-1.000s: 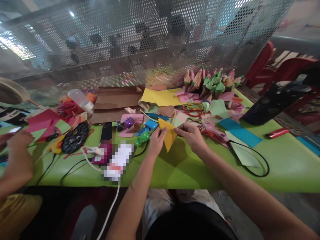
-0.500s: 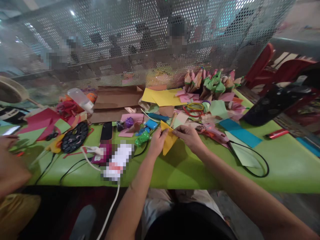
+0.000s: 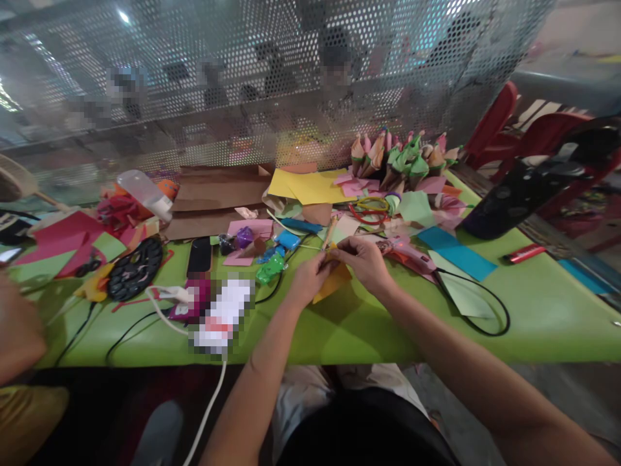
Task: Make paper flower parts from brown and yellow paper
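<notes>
Between my two hands is a piece of yellow-orange paper (image 3: 334, 285), held just above the green table (image 3: 378, 336). My left hand (image 3: 310, 275) pinches its upper left edge. The fingers of my right hand (image 3: 361, 259) are closed on its top, close to the left fingertips. Much of the paper is hidden behind the fingers. Right of my hands lies a pink glue gun (image 3: 410, 255) with a black cord. Green crinkled wrap (image 3: 270, 267) and a blue piece (image 3: 288, 240) lie left of them.
A phone with a white cable (image 3: 226, 314) lies at the front left. Paper cones (image 3: 407, 158) stand at the back, near yellow sheets (image 3: 308, 186). A dark bottle (image 3: 519, 194) leans at the right by a red marker (image 3: 524, 254). Another person's arm (image 3: 19, 323) is at far left.
My hands have drawn together at the paper's top, and the paper now shows less, tilted lower behind the fingers. The whole view has shifted slightly.
</notes>
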A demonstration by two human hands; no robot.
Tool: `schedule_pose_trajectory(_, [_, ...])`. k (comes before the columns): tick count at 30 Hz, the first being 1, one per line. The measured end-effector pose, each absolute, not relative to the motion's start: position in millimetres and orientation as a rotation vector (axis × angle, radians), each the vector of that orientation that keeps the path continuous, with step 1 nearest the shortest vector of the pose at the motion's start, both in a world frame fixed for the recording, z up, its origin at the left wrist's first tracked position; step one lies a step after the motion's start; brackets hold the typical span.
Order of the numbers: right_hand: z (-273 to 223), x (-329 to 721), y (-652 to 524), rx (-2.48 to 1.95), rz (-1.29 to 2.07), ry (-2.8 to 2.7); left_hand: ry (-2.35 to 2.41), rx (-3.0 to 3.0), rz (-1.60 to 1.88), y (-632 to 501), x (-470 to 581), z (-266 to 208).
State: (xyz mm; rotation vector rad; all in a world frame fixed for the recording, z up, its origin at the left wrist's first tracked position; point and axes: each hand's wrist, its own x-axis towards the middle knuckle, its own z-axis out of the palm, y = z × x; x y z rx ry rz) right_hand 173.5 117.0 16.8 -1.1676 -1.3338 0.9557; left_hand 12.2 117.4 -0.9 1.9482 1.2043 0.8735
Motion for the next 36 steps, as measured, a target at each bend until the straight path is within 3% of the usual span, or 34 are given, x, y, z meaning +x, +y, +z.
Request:
schedule_pose_trajectory(16, [28.4, 188.7, 120.1, -1.011, 1.040, -1.172, 1.255, 1.783, 0.794, 119.1, -9.9, 12.2])
schedule_pose_trajectory(22, [22.1, 183.3, 119.2, -1.033, 1.155, -1.446, 1.124, 1.721, 0.831, 117.8, -8.2, 18.4])
schedule_pose_trajectory(29, [37.0, 189.2, 113.7, -0.857, 1.297, -1.194, 0.863, 1.293, 0.858, 111.3, -8.8, 26.1])
schedule_pose_trajectory(36, [40.5, 187.0, 110.2, -0.797, 1.378, -1.255, 0.871, 1.283, 0.860, 109.9, 2.4, 24.4])
